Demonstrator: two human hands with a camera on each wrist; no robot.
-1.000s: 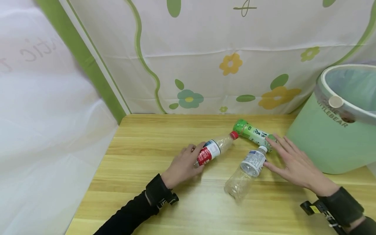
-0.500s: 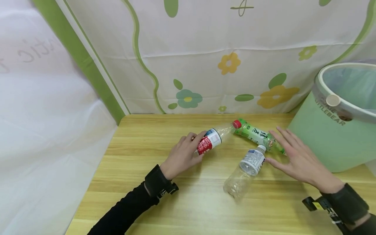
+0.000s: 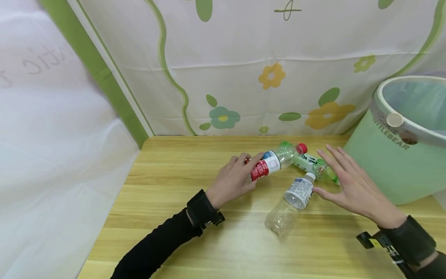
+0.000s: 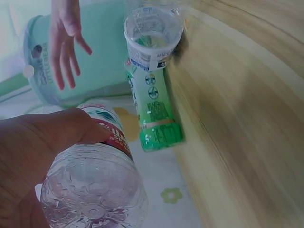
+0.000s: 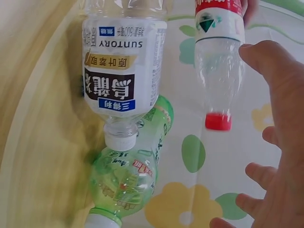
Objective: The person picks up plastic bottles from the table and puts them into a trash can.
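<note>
My left hand point(image 3: 233, 180) grips a clear plastic bottle with a red label and red cap point(image 3: 266, 166) by its base end. The bottle is raised off the table, cap pointing right, and overlaps a green-labelled tea bottle point(image 3: 308, 162) in the head view. That tea bottle lies on its side, its pale cap end toward my right hand point(image 3: 355, 190). A clear bottle with a white label point(image 3: 299, 192) lies in front of it, white cap toward it; the right wrist view shows SUNTORY on its label point(image 5: 123, 66). My right hand hovers beside both, fingers spread, holding nothing.
A light green bin point(image 3: 379, 166) with a liner stands on the right, close behind my right hand. The wooden table point(image 3: 174, 166) ends at the back against a white cloth with flowers point(image 3: 226, 93). Another white cloth point(image 3: 62, 162) hangs on the left.
My left hand has lifted the red-capped bottle and carried it right, over the green tea bottle. The tea bottle has shifted slightly right. My right fingers have come off it and spread.
</note>
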